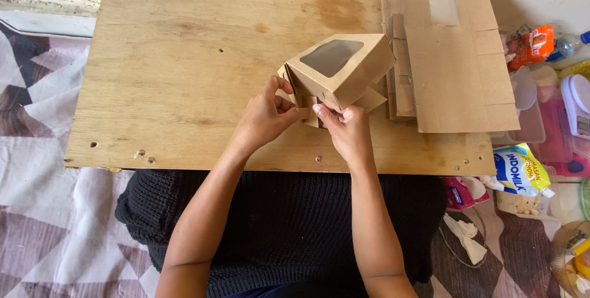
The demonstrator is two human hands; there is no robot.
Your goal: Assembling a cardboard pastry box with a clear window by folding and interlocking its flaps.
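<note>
A brown cardboard box [344,70] with a clear window in its lid is tilted up on a plywood board [184,77]. Both hands hold it at its lower near side. My left hand [265,115] pinches a side flap at the box's left corner. My right hand [348,131] grips the folded flaps under the box's front edge, thumb pressed on the cardboard. The flaps under my fingers are partly hidden.
A stack of flat, unfolded window boxes [452,46] lies at the board's right side. Beyond it sit clear plastic containers [528,107], an orange packet [533,45], a blue-and-white pouch [521,172] and a scale [579,104]. A patterned mat [43,212] covers the floor at left.
</note>
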